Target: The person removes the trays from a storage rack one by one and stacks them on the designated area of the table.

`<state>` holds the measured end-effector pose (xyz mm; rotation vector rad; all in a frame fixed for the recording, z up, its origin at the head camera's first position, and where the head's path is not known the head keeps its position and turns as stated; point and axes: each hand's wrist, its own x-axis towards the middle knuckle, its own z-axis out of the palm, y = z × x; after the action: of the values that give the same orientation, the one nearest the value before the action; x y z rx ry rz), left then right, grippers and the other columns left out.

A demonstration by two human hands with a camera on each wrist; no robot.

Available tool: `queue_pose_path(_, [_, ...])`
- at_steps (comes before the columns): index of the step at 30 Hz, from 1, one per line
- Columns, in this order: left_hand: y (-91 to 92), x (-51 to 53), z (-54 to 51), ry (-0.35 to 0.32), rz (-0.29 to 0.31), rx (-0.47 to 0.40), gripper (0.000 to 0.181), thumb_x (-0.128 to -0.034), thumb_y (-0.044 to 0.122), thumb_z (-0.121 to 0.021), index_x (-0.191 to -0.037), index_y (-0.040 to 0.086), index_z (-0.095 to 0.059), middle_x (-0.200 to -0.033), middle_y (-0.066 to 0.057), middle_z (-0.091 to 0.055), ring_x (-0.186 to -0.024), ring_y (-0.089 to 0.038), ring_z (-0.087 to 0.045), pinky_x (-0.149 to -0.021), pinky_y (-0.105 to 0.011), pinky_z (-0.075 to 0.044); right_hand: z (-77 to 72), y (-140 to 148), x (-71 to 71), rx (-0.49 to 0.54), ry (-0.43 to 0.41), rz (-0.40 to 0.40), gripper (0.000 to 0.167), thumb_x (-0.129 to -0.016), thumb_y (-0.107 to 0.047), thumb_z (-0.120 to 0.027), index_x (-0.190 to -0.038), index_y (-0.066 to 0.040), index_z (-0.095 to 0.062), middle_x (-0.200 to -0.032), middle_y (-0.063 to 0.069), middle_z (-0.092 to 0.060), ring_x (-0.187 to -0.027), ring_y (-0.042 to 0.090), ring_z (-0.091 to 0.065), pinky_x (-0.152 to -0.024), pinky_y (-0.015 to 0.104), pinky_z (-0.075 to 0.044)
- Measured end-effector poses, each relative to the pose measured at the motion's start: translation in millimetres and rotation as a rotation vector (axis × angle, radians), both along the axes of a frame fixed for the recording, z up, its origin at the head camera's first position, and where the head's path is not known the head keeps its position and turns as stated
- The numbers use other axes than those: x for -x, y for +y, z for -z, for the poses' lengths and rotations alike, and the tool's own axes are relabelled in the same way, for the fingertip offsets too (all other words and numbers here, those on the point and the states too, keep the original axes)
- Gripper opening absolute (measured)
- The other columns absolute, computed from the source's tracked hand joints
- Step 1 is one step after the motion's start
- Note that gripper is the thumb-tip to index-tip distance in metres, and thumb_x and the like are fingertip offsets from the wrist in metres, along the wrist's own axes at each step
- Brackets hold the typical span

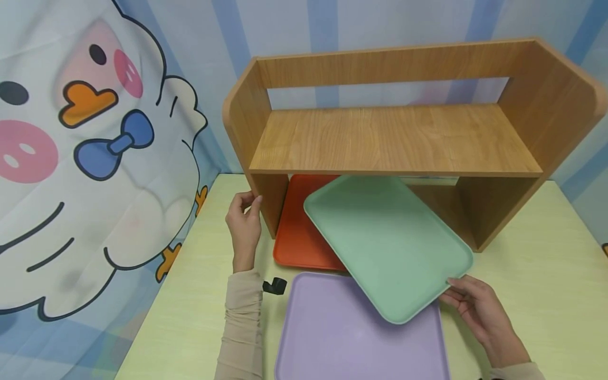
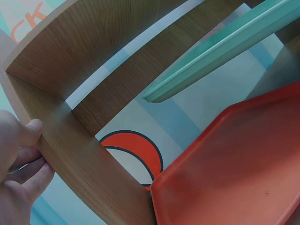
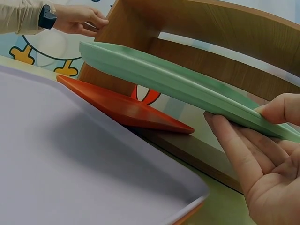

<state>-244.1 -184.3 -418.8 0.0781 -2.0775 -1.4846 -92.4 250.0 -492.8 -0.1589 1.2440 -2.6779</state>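
Observation:
My right hand (image 1: 482,314) pinches the near right corner of a mint-green tray (image 1: 389,243), thumb on top and fingers underneath. In the right wrist view the green tray (image 3: 154,77) is tilted and raised above the others, its far end under the shelf board. My left hand (image 1: 244,224) holds the front edge of the left side panel (image 2: 70,145) of a wooden desktop shelf (image 1: 394,137). A red-orange tray (image 1: 304,232) lies at the left in the shelf's lower space, partly covered by the green one. A lavender tray (image 1: 361,338) lies in front.
The shelf's right side panel (image 1: 499,206) stands beside the green tray. An orange edge (image 3: 190,213) shows under the lavender tray's corner. A black device (image 1: 275,286) is at the left wrist. A cartoon-print cloth (image 1: 142,221) hangs behind the pale yellow table (image 1: 190,316).

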Motion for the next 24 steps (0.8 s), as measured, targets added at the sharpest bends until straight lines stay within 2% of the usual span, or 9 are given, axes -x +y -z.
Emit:
queue_pose_path(18, [0.1,-1.2,-1.5,0.01,0.002,-0.008,0.02,-0.0909,0.014,-0.065,-0.104,-0.001,-0.062,-0.1,-0.015,-0.065,-0.098,-0.023,-0.063,-0.088,-0.038,-0.055,4.8,4.6,-2.3,-0.136,0.009,-0.085,0.044,-0.097,0.01,-0.03,-0.091,-0.004,-0.071,-0.091,0.008,-0.074,-0.087,0.018,-0.072,-0.079,0.03,-0.058])
queue_pose_path(24, [0.7,-1.9,-2.4,0.008,-0.002,-0.001,0.02,-0.0911,0.015,-0.065,-0.104,0.0,-0.062,-0.101,-0.015,-0.065,-0.098,-0.023,-0.063,-0.089,-0.038,-0.055,5.3,5.8,-1.5,-0.155,0.03,-0.135,0.045,-0.096,0.011,-0.029,-0.099,-0.004,-0.071,-0.095,0.009,-0.074,-0.09,0.018,-0.071,-0.08,0.031,-0.058])
